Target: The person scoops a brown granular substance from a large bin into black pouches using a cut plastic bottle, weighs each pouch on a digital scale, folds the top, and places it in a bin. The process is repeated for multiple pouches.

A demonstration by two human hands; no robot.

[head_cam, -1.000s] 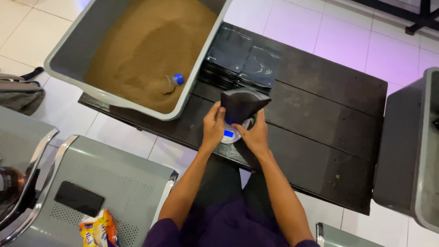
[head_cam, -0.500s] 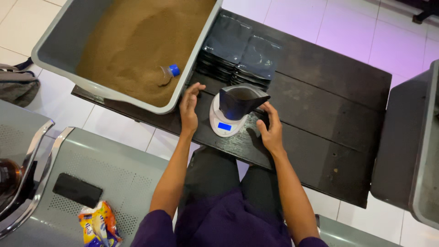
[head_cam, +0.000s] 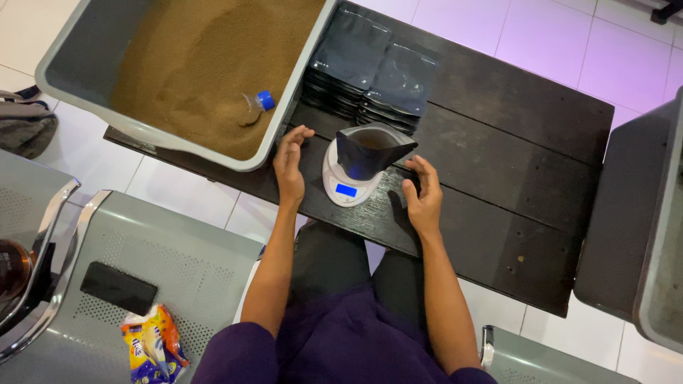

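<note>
1. Standing open-mouthed on the small round scale [head_cam: 350,179], our dark pouch [head_cam: 371,149] rests untouched for a clean reading.
2. We hover our left hand [head_cam: 290,162] and right hand [head_cam: 424,192] beside it, both open, empty, guarding against tipping.
3. Spare pouches [head_cam: 373,64] and the powder tub [head_cam: 181,67] lie within reach on the table [head_cam: 512,142].

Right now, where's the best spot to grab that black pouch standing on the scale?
Probably the pouch by its two side edges just below the open mouth, one hand coming from each side. It stands upright on the scale, so squeezing low or tipping it could spill what's inside.

dark pouch [head_cam: 371,149] | open, upright | on white scale [head_cam: 348,181], blue display lit
</note>
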